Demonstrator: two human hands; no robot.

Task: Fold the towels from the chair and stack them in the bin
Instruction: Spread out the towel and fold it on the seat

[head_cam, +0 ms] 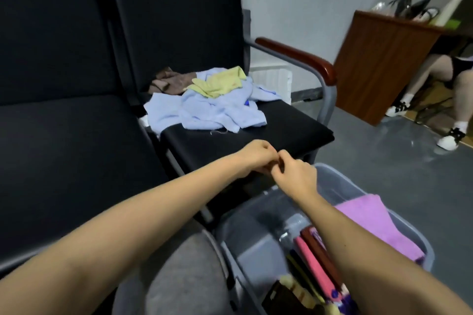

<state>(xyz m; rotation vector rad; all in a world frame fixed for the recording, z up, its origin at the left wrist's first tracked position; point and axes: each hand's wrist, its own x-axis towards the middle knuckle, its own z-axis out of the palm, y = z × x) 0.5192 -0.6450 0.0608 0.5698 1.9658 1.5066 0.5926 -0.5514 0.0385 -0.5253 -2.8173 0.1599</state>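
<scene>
Bin [340,186] cut by edge; brown towel [169,80] half-hidden.

The black padded chair seat on a grey metal frame [243,135] lies just beyond the left hand [256,158]. A crumpled heap of light blue terry towels [212,110] rests on it, farther from the hands, with a brown cloth [169,79] behind. On the grey floor [384,166], under the right hand [294,176], stands a translucent grey plastic bin [340,186].
</scene>
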